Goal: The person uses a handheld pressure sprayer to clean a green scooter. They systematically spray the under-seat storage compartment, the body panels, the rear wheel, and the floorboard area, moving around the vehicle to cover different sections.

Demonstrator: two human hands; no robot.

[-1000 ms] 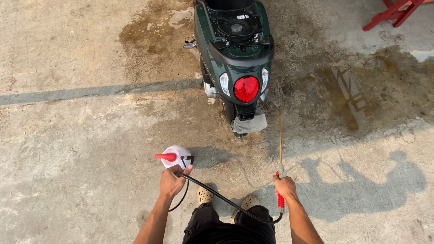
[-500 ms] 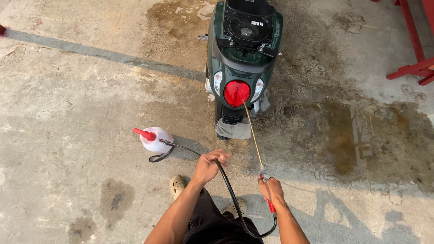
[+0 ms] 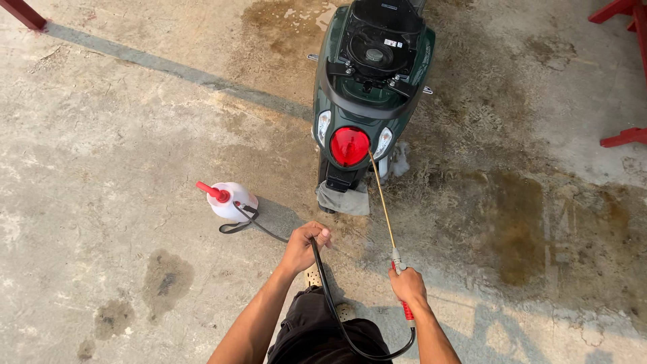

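A dark green scooter point(image 3: 367, 81) stands ahead of me, rear end toward me, with a round red tail light point(image 3: 349, 145). My right hand point(image 3: 408, 286) grips the red handle of a spray wand point(image 3: 383, 202); its thin brass lance points up at the tail light. My left hand point(image 3: 306, 244) is closed around the black hose point(image 3: 333, 303), which loops from the wand handle past my legs to a white pump sprayer bottle point(image 3: 231, 201) with a red top, standing on the concrete to my left.
The concrete floor point(image 3: 101, 168) is wet and stained around the scooter, with dark patches at the right. Red metal frame legs point(image 3: 623, 138) stand at the right edge and a red bar point(image 3: 23, 13) at the top left corner.
The sprayer bottle went from my left hand to the ground on my left. My left hand has taken the hose. The wand tip rose toward the tail light and the view moved closer to the scooter.
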